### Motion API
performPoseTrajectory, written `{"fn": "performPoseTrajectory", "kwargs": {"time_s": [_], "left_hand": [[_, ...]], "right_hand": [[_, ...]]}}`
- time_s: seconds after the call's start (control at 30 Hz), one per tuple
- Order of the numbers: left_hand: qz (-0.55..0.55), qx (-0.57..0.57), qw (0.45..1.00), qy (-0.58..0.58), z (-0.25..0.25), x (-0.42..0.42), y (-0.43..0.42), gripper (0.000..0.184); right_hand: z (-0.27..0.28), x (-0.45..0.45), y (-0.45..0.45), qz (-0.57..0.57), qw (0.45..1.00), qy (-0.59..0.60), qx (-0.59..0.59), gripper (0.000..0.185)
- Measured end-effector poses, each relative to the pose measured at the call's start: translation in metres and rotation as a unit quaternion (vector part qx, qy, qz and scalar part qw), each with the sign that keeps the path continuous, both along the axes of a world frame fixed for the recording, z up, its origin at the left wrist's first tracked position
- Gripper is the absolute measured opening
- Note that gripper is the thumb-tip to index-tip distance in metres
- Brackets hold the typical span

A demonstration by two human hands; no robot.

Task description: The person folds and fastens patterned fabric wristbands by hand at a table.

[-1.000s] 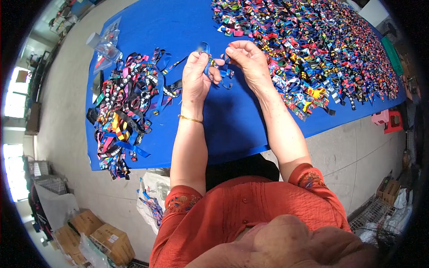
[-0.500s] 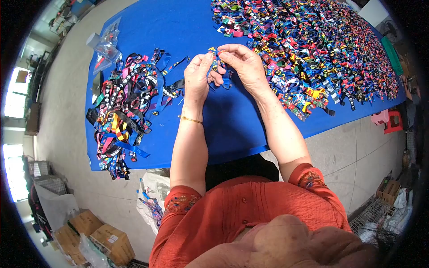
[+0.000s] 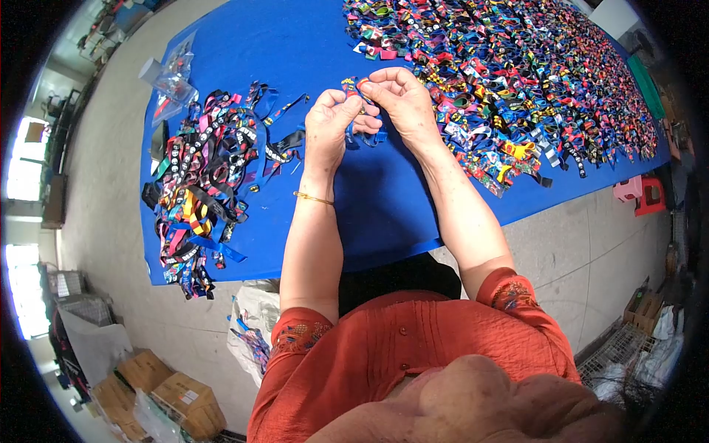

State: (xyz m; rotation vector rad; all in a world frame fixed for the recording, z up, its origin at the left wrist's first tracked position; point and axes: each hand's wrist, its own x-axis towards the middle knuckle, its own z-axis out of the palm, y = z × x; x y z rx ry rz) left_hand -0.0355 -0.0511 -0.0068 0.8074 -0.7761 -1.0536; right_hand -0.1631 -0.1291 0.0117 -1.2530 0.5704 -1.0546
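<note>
A printed strap (image 3: 349, 86) is held at 12 o'clock of the view, above the blue table (image 3: 377, 214); it is pinched between thumb and fingers of the left hand (image 3: 332, 122), while the fingertips of the right hand (image 3: 402, 103) are closed on its upper part, the exact contact being partly hidden. Blue ribbon (image 3: 380, 137) is seen below the fingers; whether it belongs to the same piece cannot be told. From the hands, a tangled heap of straps (image 3: 199, 177) is found toward 8 o'clock, and a dense spread of looped straps (image 3: 509, 88) between 2 and 3 o'clock. Slippage is judged possible if either pinch is loosened, the strap being narrow and limp; twisting could be caused by uneven turning, and snagging by the loose strap ends (image 3: 283, 153) near the left wrist
</note>
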Motion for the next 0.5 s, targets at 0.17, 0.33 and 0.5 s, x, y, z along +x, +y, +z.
{"fn": "performPoseTrajectory", "kwargs": {"time_s": [0.17,0.33,0.5], "left_hand": [[0.020,0.005,1.000,0.009,0.000,0.004,0.001,0.016],[0.031,-0.001,0.999,0.035,-0.002,0.009,0.000,0.017],[0.023,0.001,0.999,0.035,-0.002,0.012,0.001,0.021]], "right_hand": [[-0.001,-0.001,0.000,0.054,0.998,-0.035,0.010,0.024],[-0.006,-0.001,0.001,0.087,0.995,-0.047,0.029,0.030],[-0.006,-0.003,-0.002,0.110,0.989,-0.036,0.091,0.033]]}}
